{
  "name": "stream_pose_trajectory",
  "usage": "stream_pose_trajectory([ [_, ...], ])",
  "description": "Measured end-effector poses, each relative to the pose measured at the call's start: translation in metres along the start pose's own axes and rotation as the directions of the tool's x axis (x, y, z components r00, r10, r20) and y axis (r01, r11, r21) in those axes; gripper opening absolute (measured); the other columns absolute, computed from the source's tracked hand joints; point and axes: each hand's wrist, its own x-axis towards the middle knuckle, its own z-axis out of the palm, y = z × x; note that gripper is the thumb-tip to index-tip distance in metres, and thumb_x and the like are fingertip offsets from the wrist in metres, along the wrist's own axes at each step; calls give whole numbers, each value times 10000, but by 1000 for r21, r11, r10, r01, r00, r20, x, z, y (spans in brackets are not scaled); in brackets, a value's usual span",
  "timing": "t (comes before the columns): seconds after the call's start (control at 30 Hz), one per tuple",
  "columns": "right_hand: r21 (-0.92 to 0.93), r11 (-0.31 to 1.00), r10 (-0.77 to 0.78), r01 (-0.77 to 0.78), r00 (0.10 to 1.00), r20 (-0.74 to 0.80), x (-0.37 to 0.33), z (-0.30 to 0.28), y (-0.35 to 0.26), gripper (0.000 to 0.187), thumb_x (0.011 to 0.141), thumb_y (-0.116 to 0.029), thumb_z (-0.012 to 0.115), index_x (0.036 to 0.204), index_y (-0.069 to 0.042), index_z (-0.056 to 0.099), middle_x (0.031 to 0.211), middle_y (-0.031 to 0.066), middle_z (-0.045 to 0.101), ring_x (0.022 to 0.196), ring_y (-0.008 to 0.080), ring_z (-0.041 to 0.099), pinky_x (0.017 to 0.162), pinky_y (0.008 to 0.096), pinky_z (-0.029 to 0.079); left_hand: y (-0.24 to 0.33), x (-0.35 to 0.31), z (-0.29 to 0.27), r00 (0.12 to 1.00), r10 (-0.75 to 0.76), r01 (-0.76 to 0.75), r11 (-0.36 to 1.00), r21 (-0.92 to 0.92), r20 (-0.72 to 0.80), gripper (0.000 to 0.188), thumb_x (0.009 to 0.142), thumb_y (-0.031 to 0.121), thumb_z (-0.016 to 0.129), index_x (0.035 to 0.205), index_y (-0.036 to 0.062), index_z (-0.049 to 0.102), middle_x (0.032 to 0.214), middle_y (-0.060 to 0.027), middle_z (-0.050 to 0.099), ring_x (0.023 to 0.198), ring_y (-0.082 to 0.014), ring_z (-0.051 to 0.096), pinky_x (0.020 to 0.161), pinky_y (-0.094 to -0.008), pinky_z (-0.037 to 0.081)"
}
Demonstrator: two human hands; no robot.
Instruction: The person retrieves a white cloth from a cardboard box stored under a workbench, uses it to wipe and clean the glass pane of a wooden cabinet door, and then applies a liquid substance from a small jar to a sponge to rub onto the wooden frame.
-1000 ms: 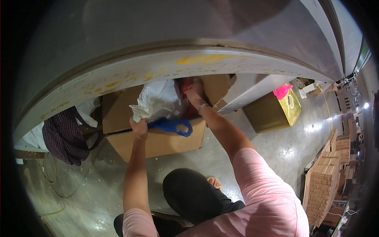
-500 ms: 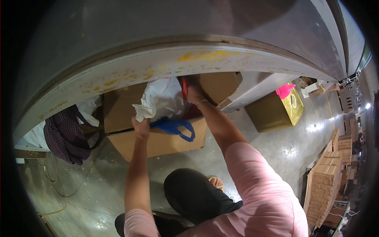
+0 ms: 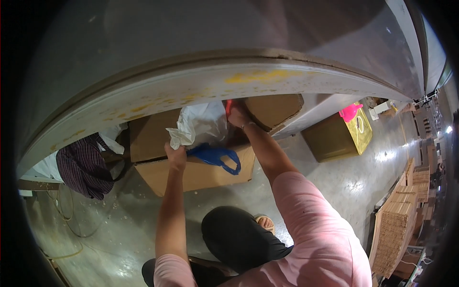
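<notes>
White bag (image 3: 206, 119) x1, inside box (image 3: 215, 177) x1; left hand (image 3: 176, 156) pinching near-left corner, right hand (image 3: 238, 116) at red plastic (image 3: 228, 108) x1, grip can't tell. Blue bag (image 3: 210, 154) x1, loop hanging lower than earlier.

Grey panel (image 3: 229, 28) past right hand (image 3: 237, 116), its pale edge (image 3: 260, 76) smeared yellow. Glossy grey floor (image 3: 344, 177) nearer and rightward of same hand, glare patches. Far right of it: bright lamp (image 3: 449, 129), stacked cardboard (image 3: 389, 234).
</notes>
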Motion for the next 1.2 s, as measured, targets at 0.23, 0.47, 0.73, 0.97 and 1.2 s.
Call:
stream_pose_trajectory([
  [0.23,271,926,262,-262,964,36,8,4,-22,564,948,-215,505,1496,-149,390,1330,172,607,1250,299,551,1059,375,417,-10,6,-13,999,50,-46,987,154,-22,254,889,111,677,1084,-38,615,1006,-56,666,892,-158,587,782,-298,475],
  [0.47,262,957,144,-127,988,-50,-11,19,-6,424,917,-194,556,1328,-109,500,1216,159,638,1167,281,580,998,378,447,8,0,3,994,106,-106,982,156,11,192,873,96,668,1010,-38,657,906,-65,691,816,-142,591,738,-321,486],
  [0.73,464,878,198,-117,971,-130,2,78,-5,276,881,-170,615,1135,-64,625,1087,144,673,1071,261,612,929,381,481,-1,-7,-21,978,54,20,938,347,-202,287,879,107,668,1102,-30,550,1031,-94,634,909,-160,563,797,-316,473],
  [0.97,561,820,200,-111,975,-100,26,75,45,415,985,-114,425,1383,-56,528,1441,129,520,1334,250,464,1115,331,346,23,-12,16,976,-118,138,986,97,-185,398,890,138,685,1188,-13,470,1090,-66,578,954,-156,526,842,-301,449],
  [1.2,-19,998,53,-52,998,34,-6,-9,-87,431,932,-113,465,1351,-125,561,1436,171,514,1362,309,444,1141,381,343,-3,-7,-44,994,-8,22,992,127,-111,426,885,168,719,1172,-20,467,1071,-61,578,954,-140,520,823,-295,446],
])
